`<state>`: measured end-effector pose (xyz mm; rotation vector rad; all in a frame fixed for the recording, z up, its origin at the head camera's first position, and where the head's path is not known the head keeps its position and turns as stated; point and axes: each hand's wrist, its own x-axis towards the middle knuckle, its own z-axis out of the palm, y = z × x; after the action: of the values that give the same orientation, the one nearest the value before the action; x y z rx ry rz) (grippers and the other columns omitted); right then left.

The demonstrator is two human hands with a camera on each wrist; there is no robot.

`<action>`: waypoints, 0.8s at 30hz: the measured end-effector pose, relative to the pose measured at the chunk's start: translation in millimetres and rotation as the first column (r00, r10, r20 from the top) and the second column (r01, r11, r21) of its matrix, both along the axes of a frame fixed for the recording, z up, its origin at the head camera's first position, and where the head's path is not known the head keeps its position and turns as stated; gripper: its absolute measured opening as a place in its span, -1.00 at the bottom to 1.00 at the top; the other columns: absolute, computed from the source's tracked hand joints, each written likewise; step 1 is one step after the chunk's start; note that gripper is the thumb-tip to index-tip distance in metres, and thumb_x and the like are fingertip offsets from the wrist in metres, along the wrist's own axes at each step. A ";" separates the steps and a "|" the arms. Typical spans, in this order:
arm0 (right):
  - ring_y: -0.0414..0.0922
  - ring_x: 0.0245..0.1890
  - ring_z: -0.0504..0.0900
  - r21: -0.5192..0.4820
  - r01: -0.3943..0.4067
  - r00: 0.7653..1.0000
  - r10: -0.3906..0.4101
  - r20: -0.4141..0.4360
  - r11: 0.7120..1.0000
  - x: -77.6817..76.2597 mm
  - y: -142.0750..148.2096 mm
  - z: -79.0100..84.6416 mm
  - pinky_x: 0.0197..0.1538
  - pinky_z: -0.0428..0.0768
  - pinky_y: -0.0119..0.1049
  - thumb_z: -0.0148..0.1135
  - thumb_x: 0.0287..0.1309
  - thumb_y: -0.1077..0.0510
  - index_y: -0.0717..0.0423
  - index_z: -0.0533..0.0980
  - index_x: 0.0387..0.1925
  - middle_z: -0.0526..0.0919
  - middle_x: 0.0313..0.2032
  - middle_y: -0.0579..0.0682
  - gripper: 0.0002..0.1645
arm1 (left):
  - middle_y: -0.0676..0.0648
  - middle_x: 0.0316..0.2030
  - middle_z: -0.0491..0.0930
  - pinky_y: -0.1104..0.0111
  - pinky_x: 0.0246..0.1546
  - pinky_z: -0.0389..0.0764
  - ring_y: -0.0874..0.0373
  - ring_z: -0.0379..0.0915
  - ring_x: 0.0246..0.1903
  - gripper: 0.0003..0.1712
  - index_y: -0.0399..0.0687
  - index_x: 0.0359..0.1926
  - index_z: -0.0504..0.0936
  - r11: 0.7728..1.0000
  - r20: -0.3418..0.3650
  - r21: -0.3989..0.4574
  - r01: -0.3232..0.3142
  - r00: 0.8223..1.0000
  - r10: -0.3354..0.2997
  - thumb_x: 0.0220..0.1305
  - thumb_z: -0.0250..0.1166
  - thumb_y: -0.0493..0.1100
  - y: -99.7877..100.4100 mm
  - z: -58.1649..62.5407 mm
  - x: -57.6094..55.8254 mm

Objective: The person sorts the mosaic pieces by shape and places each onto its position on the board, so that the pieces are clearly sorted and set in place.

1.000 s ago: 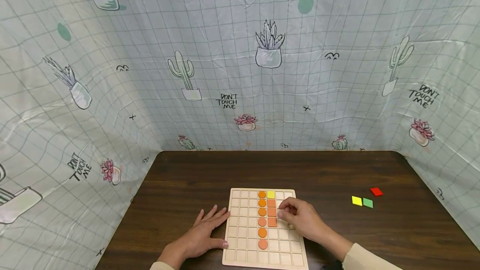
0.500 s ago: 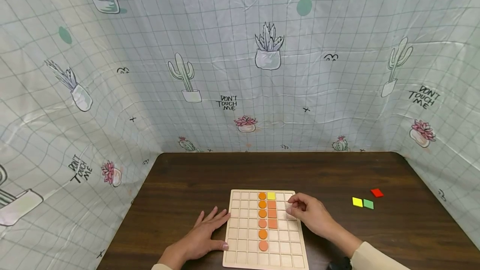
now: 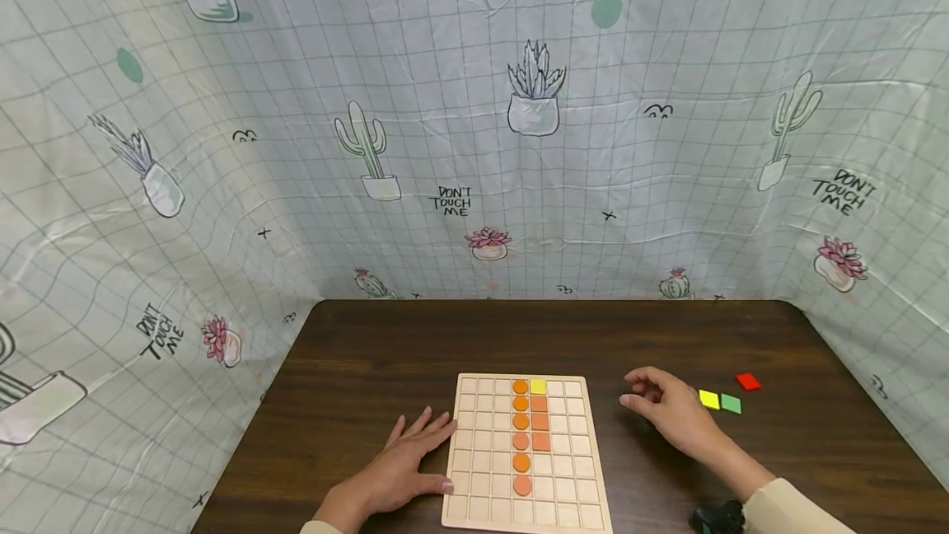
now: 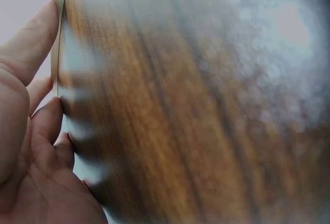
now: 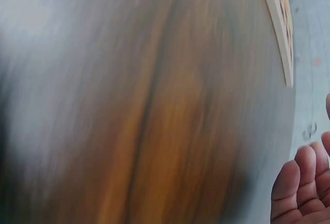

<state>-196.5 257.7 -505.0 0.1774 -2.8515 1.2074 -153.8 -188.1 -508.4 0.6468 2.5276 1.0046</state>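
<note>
Board (image 3: 482, 461) touches left hand (image 3: 400, 464); right hand (image 3: 676, 412) is apart.

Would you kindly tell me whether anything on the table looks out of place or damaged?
Nothing looks spilled or damaged. Right of the board, the red tile stands out slightly, lying apart from the loose yellow tile and green tile, which sit close together.

We see a pale, creased sheet (image 3: 437, 39) behind and on both sides, printed with a grid, potted plants (image 3: 360, 147) and the words "DON'T TOUCH ME" (image 3: 453, 202). Before it we have a dark brown wood-grain table (image 3: 356, 344), its surface catching bright glare (image 4: 294, 25).
</note>
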 end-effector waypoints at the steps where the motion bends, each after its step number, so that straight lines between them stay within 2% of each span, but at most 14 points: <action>1: -0.19 -0.34 0.47 0.003 0.003 1.000 -0.003 -0.002 1.000 0.0 4.7 -0.1 -0.39 0.46 -0.35 0.45 0.35 0.01 0.14 0.62 0.12 0.65 -0.15 -0.02 -0.58 | -0.16 0.64 0.15 -0.33 0.57 -0.45 -0.28 -0.24 0.67 0.04 -0.06 0.63 0.27 1.000 -0.002 0.001 0.000 1.000 0.000 0.26 0.49 0.17 0.0 0.0 0.1; 5: -0.18 -0.28 0.50 0.048 0.021 0.999 -0.019 -0.031 0.999 0.3 23.6 -0.6 -0.36 0.49 -0.35 0.46 0.35 0.01 0.18 0.62 0.15 0.66 -0.12 0.02 -0.53 | -0.17 0.64 0.15 -0.34 0.57 -0.45 -0.30 -0.24 0.67 0.04 -0.06 0.62 0.28 1.000 -0.009 0.005 0.003 1.000 -0.003 0.26 0.49 0.17 0.1 -0.1 0.3; 9: -0.08 -0.14 0.58 0.129 0.035 0.998 -0.028 -0.056 0.991 0.9 42.5 -1.1 -0.24 0.56 -0.30 0.46 0.35 -0.01 0.20 0.61 0.19 0.69 -0.05 0.07 -0.48 | -0.17 0.64 0.15 -0.34 0.57 -0.45 -0.30 -0.24 0.67 0.04 -0.07 0.62 0.28 1.000 -0.012 0.006 0.005 1.000 -0.005 0.25 0.49 0.17 0.0 0.5 0.3; 15: 0.20 0.00 0.64 0.203 0.054 0.997 -0.041 -0.069 0.978 1.5 70.4 -0.6 -0.11 0.66 0.08 0.47 0.32 -0.07 0.24 0.58 0.25 0.69 0.03 0.24 -0.36 | -0.18 0.64 0.15 -0.36 0.56 -0.45 -0.31 -0.24 0.67 0.03 -0.08 0.62 0.27 1.000 -0.014 0.009 0.010 1.000 -0.010 0.26 0.48 0.16 -0.1 1.0 0.9; 19: 0.34 0.12 0.51 0.232 0.045 0.998 -0.035 -0.049 0.972 2.7 88.9 -1.0 -0.02 0.58 0.29 0.45 0.33 -0.13 0.28 0.51 0.34 0.62 0.16 0.39 -0.24 | -0.19 0.63 0.16 -0.37 0.56 -0.44 -0.32 -0.23 0.66 0.03 -0.09 0.62 0.28 1.000 -0.022 0.009 0.013 1.000 -0.013 0.26 0.49 0.16 -0.3 0.3 1.0; 22: 0.39 0.15 0.38 0.250 0.029 1.000 -0.026 -0.017 0.968 4.5 101.0 -2.2 -0.01 0.52 0.35 0.43 0.35 -0.13 0.30 0.44 0.40 0.51 0.25 0.47 -0.19 | -0.17 0.63 0.16 -0.34 0.57 -0.44 -0.30 -0.23 0.67 0.03 -0.08 0.62 0.28 1.000 -0.019 0.004 0.007 1.000 -0.007 0.26 0.49 0.16 -0.9 -0.2 0.4; 24: 0.40 0.14 0.36 0.270 0.028 1.000 -0.027 -0.008 0.963 5.0 107.6 -3.6 -0.03 0.51 0.36 0.43 0.35 -0.11 0.29 0.45 0.40 0.48 0.27 0.49 -0.20 | -0.16 0.64 0.15 -0.33 0.58 -0.45 -0.29 -0.24 0.67 0.03 -0.07 0.62 0.27 1.000 -0.013 0.002 0.002 1.000 -0.002 0.26 0.48 0.16 -1.1 -0.2 0.1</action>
<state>-191.5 365.3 -508.6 0.1471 -2.9923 0.8071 -153.7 -189.2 -508.6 0.6592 2.5370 1.0054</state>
